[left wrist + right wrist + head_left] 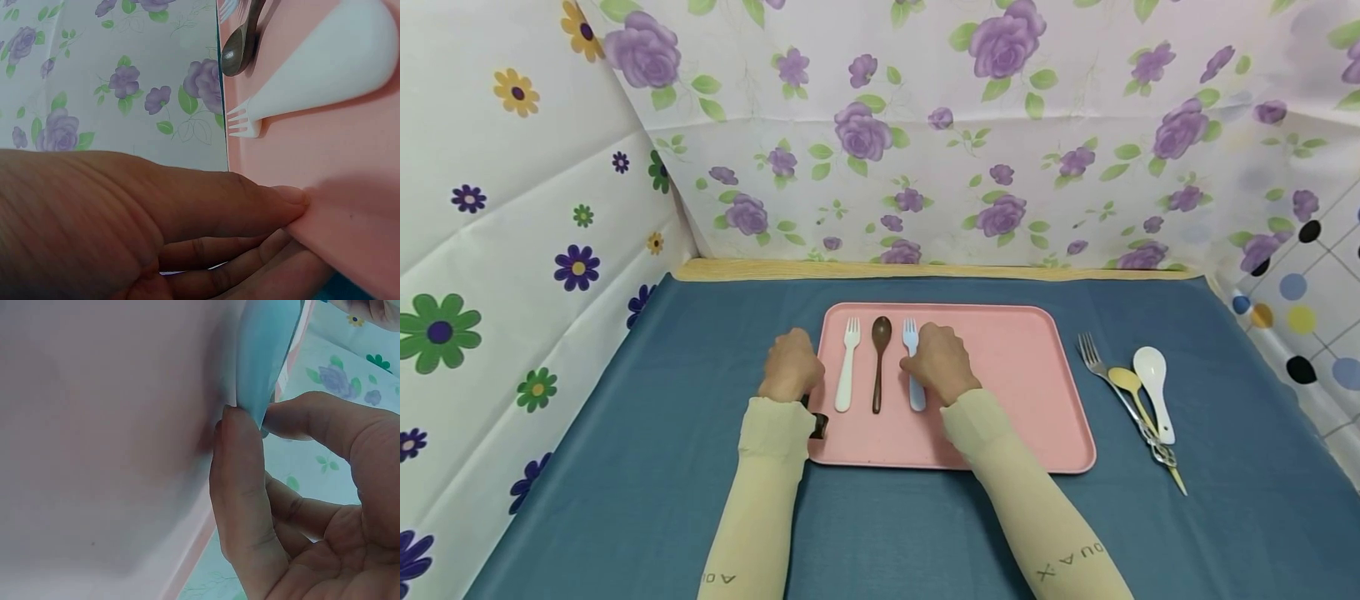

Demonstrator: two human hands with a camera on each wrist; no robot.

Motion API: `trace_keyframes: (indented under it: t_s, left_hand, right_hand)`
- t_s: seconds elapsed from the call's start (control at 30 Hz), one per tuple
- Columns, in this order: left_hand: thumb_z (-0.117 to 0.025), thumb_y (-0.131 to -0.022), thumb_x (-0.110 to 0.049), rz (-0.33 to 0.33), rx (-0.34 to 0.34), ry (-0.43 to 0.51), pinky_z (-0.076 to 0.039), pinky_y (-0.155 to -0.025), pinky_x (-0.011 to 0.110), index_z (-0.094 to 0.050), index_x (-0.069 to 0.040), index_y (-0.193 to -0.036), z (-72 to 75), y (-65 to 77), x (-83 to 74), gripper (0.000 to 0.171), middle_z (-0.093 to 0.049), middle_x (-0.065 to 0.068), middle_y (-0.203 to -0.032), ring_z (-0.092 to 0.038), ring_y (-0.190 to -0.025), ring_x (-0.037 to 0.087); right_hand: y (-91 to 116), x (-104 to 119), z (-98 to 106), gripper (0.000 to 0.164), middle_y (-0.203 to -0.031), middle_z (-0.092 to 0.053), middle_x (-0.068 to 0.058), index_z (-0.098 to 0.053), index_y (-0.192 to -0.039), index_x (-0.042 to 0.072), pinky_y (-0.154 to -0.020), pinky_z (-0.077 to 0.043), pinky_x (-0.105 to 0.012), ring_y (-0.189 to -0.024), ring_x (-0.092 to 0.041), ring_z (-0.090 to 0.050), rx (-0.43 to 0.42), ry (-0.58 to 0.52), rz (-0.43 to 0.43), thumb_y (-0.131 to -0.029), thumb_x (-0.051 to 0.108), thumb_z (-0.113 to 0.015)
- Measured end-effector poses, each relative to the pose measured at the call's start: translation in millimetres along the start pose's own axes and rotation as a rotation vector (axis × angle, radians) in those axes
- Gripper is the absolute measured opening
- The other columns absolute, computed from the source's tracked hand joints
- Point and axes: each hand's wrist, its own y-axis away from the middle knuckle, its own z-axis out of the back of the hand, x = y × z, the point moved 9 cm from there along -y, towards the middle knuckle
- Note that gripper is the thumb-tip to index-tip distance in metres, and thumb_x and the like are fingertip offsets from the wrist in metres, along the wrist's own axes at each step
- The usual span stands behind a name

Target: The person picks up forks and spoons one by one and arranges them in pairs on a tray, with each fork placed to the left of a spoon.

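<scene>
A pink tray [1015,392] lies on the blue cloth. On its left part a white fork [846,375], a dark brown spoon [877,367] and a light blue fork [917,396] stand side by side, heads toward the back. My left hand [792,367] grips the tray's left rim, thumb on top and fingers beneath, as the left wrist view shows. My right hand [942,362] pinches the light blue fork between thumb and fingers; in the right wrist view the blue handle [265,356] runs up from the fingertips. The hand hides part of that fork.
Right of the tray, a metal fork [1093,358], a yellow utensil [1126,381] and a white spoon [1152,375] lie together, partly overlapping. A flowered sheet [925,167] hangs behind the table's back edge, with more patterned sheets at both sides.
</scene>
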Motion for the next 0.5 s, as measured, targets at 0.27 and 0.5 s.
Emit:
trace_keyframes:
  t_s: [0.27,0.5]
  left_hand:
    - [-0.058,-0.083,0.005,-0.020,0.006,-0.014,-0.045,-0.052,0.038,-0.060,0.005,-0.103,-1.1,-1.6,-0.9,0.020,-0.059,0.018,-0.088,-0.057,-0.072,0.031]
    - [-0.059,-0.083,0.005,0.006,0.008,-0.009,-0.047,-0.054,0.040,-0.060,0.005,-0.106,-1.2,-1.5,0.3,0.023,-0.059,0.020,-0.092,-0.057,-0.074,0.031]
  right_hand:
    - [-1.5,-1.4,-1.6,0.020,-0.068,-0.061,-0.008,-0.062,-0.072,0.006,-0.044,-0.043,-0.028,-0.053,-0.017,-0.056,0.005,-0.001,0.001,-0.080,0.020,-0.073]
    - [-0.5,1.2,-0.3,0.023,-0.067,-0.060,-0.007,-0.058,-0.067,0.007,-0.046,-0.044,-0.030,-0.054,-0.018,-0.055,-0.019,-0.001,0.015,-0.079,0.019,-0.074]
